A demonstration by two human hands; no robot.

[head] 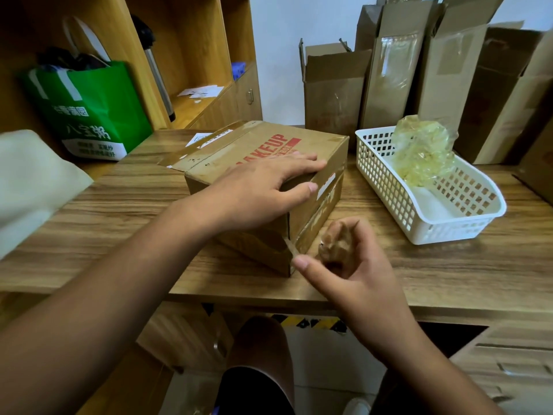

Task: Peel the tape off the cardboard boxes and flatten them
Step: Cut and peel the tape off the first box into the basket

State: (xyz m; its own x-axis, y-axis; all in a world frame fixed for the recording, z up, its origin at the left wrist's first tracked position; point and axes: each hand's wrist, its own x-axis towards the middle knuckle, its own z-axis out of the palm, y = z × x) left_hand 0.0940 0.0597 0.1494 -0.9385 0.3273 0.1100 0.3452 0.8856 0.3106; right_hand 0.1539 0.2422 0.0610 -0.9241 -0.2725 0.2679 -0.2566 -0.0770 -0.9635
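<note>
A cardboard box printed with red "MAKEUP" lettering was set on the wooden bench, near its middle, with one far-left flap lifted. The box was pressed down by the left hand, whose fingers were laid nearly straight across the top while the thumb was rested on the right side face. At the near bottom corner of the box, a tape strip was pinched by the right hand, and one end of the strip was seen attached to the cardboard. A brownish wad of peeled tape was held in that hand's curled fingers. To the right of the box, a white plastic basket was placed, and a ball of crumpled clear tape was kept in its far end. Opened cartons were stood against the far wall. A green bag was seen at the far left.
</note>
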